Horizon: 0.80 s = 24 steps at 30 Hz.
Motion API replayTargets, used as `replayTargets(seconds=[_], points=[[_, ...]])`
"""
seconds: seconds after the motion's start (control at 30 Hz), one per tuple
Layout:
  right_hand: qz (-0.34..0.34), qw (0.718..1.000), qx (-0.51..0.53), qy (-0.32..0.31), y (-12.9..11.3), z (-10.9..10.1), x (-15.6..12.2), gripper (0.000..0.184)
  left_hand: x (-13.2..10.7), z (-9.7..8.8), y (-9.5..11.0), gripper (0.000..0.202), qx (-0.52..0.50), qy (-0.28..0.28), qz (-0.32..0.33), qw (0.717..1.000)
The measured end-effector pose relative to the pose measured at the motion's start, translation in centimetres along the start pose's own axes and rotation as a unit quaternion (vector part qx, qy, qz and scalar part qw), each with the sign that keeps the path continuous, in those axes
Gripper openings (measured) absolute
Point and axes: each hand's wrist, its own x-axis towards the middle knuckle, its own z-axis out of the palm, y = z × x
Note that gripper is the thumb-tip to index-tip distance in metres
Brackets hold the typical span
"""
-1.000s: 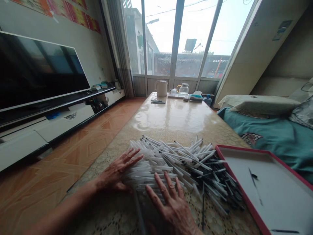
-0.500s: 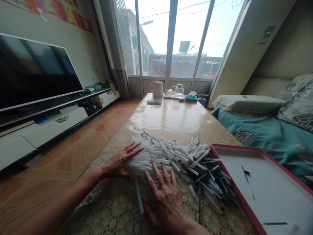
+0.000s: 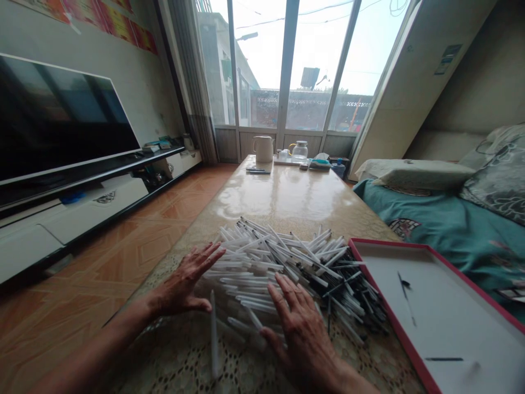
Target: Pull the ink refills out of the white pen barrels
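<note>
A heap of white pen barrels lies on the near part of the table, many of them pointing sideways. At the heap's left edge is my left hand, fingers spread and thumb pointing at a single barrel that lies apart. My right hand rests against the heap's right front side, its fingers stretched out and the thumb near a few loose barrels. Neither hand grips anything. Right of the white barrels sits a pile of dark, thin pen parts, partly mixed with the white ones.
A shallow red-rimmed box at the right holds a few dark pen pieces. A beige kettle, a glass jug and a tissue pack stand at the table's far end. A bed flanks the right side.
Both hands have moved apart, the left outward to the left and the right to the right. The barrels between them now show more openly and lie more spread.
</note>
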Motion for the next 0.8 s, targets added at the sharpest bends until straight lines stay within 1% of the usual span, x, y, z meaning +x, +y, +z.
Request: replayTargets(seconds=[0.1, 0.2, 0.3, 0.37, 0.43, 0.53, 0.6, 0.67, 0.73, 0.8], points=[[0.015, 0.999, 0.005, 0.04, 0.6, -1.0, 0.6, 0.048, -0.5, 0.1, 0.1, 0.099, -0.006, 0.018, -0.012, 1.0], [0.039, 0.997, 0.012, 0.065, 2.2, -1.6, 1.7, 0.04, -1.0, 0.8, 0.2, 0.086, -0.001, 0.024, -0.029, 0.999], [0.065, 0.994, 0.008, 0.084, 4.0, -1.5, 3.0, 0.039, -1.2, 1.8, 0.4, 0.071, 0.012, 0.031, -0.067, 0.997], [0.079, 0.993, 0.004, 0.09, 5.0, -1.1, 3.8, 0.039, -1.2, 2.3, 0.6, 0.066, 0.022, 0.046, -0.092, 0.994], [0.087, 0.992, 0.001, 0.087, 5.6, -0.7, 4.5, 0.037, -1.2, 2.3, 0.9, 0.063, 0.026, 0.067, -0.114, 0.991], [0.095, 0.993, -0.005, 0.072, 6.0, -0.4, 5.4, 0.034, -1.4, 1.8, 1.2, 0.059, 0.011, 0.091, -0.161, 0.983], [0.099, 0.993, -0.011, 0.062, 6.2, -0.5, 5.8, 0.03, -2.0, 1.3, 1.6, 0.059, -0.002, 0.086, -0.182, 0.98], [0.103, 0.993, -0.023, 0.052, 6.3, -0.7, 6.3, 0.026, -3.0, 1.0, 2.2, 0.06, -0.002, 0.067, -0.187, 0.98], [0.111, 0.992, -0.047, 0.044, 6.5, -1.0, 6.8, 0.021, -4.0, 1.1, 3.1, 0.063, 0.01, 0.051, -0.181, 0.982], [0.118, 0.99, -0.067, 0.038, 6.5, -1.0, 7.3, 0.017, -4.6, 1.8, 4.2, 0.065, 0.017, 0.05, -0.17, 0.984]])
